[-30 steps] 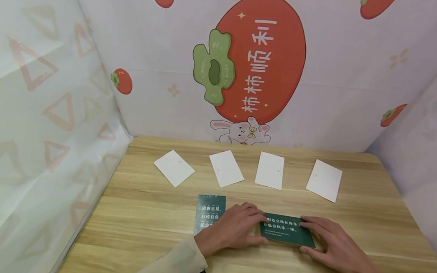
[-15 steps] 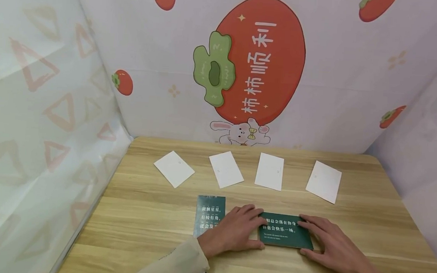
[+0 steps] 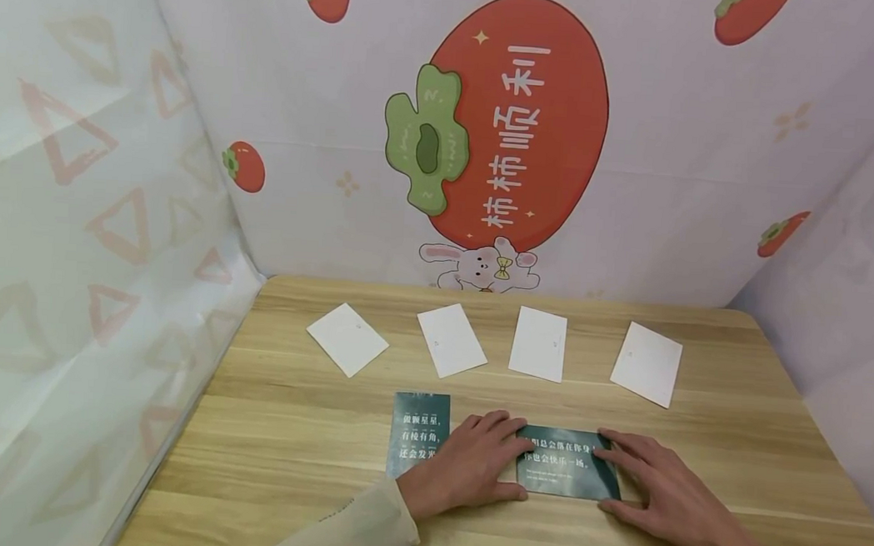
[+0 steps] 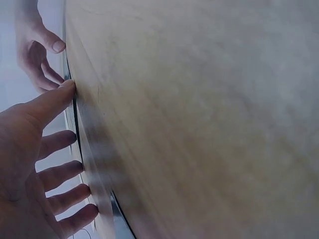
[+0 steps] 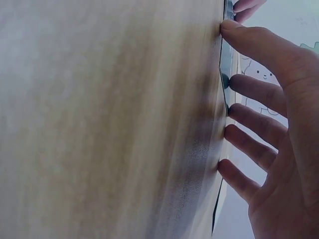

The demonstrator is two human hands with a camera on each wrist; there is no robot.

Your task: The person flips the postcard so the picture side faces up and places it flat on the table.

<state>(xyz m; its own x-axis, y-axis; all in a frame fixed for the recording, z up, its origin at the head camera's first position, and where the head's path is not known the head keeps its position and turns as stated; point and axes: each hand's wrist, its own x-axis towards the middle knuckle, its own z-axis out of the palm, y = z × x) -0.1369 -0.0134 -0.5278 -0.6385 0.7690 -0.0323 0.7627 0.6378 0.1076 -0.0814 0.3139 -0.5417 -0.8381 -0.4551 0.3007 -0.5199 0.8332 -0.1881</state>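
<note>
In the head view, a dark green card (image 3: pixel 563 477) with white Chinese writing lies lengthwise on the wooden table between the two hands. My left hand (image 3: pixel 470 463) touches its left end, with fingertips over the upper left corner and the thumb near the lower left. At the right end, fingertips of my right hand (image 3: pixel 660 483) rest on the upper corner, its thumb by the lower one. Both wrist views show the fingers of the left hand (image 4: pixel 30 154) and right hand (image 5: pixel 279 114) spread and fairly straight. A second green card (image 3: pixel 420 422) stands lengthwise to the left, partly behind my left hand.
Several white cards lie in a row farther back: a tilted one (image 3: pixel 347 339) at left, two in the middle (image 3: pixel 451 341) and one at right (image 3: pixel 647 363). A printed cloth (image 3: pixel 320 216) hangs behind the wooden table (image 3: pixel 261 446); cloth also borders both sides.
The green card between the hands has settled from a slight tilt to flatter on the table, shifting a little left. Both hands have moved only slightly; the other cards stay put.
</note>
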